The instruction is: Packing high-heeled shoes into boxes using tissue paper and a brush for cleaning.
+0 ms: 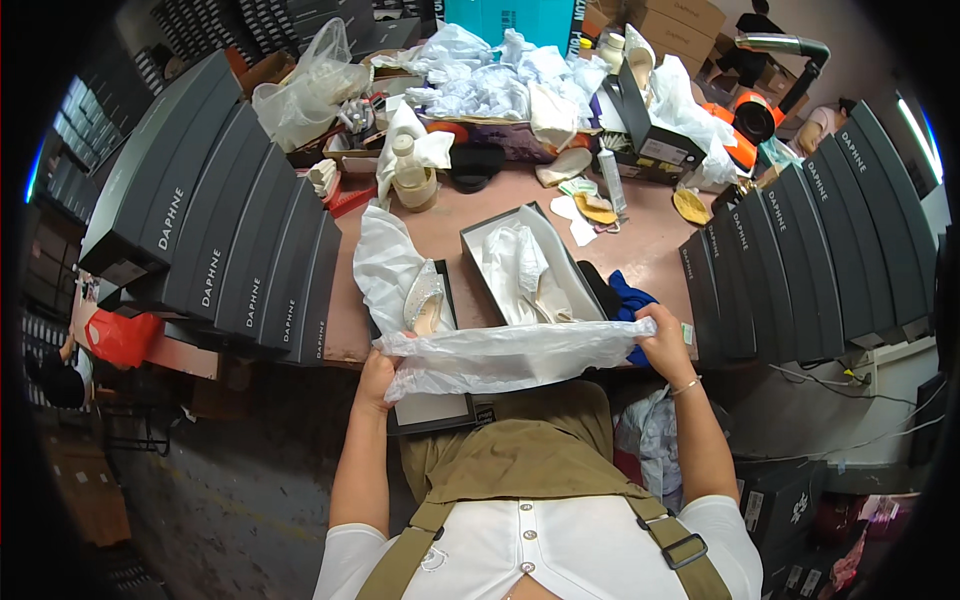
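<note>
A clear plastic bag (510, 358) is stretched sideways above the table's near edge. My left hand (376, 378) grips its left end and my right hand (664, 340) grips its right end. Behind the bag lies an open grey shoe box (478, 252) with white tissue paper and a pale shoe inside. To its left a sparkly pale shoe (425, 298) rests on crumpled white tissue (385, 262) over a dark box lid (432, 410).
Rows of dark shoe boxes (235, 240) stand on end at the left and dark shoe boxes (810, 250) at the right. The back of the pink table (450, 222) holds crumpled tissue, plastic bags, a bottle (408, 172), insoles and an open dark box (650, 135). A blue cloth (628, 298) lies by my right hand.
</note>
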Motion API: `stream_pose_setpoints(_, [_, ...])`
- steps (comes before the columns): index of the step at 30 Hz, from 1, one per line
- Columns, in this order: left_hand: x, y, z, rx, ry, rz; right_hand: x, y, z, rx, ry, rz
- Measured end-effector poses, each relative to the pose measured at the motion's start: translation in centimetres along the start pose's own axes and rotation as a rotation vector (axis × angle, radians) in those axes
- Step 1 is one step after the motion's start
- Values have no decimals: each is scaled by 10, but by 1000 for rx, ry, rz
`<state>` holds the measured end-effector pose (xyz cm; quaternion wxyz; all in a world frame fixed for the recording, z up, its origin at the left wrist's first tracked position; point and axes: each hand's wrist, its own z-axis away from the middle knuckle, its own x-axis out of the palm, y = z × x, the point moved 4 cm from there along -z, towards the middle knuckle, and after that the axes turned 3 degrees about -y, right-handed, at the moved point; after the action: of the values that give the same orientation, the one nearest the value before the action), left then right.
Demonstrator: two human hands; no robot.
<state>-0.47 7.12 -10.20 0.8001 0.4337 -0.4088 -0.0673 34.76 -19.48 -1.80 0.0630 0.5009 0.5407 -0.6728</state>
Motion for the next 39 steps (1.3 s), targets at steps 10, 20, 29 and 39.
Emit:
stream_pose_setpoints(10, [-10,-4,15,-196,105,243,0,4,-4,-25,-68,-664])
stream_pose_setpoints(20, [11,37,40,-168,-221,-656,-14,-85,-44,-251,-273,-217])
stream_pose_setpoints(29, [44,89,79,197,-312,-1086,134,-171,-24,-545,-1026,-35])
stream_pose_setpoints(39, [19,78,88,342,-156,-1189,49,-121,-6,-337,-551,149])
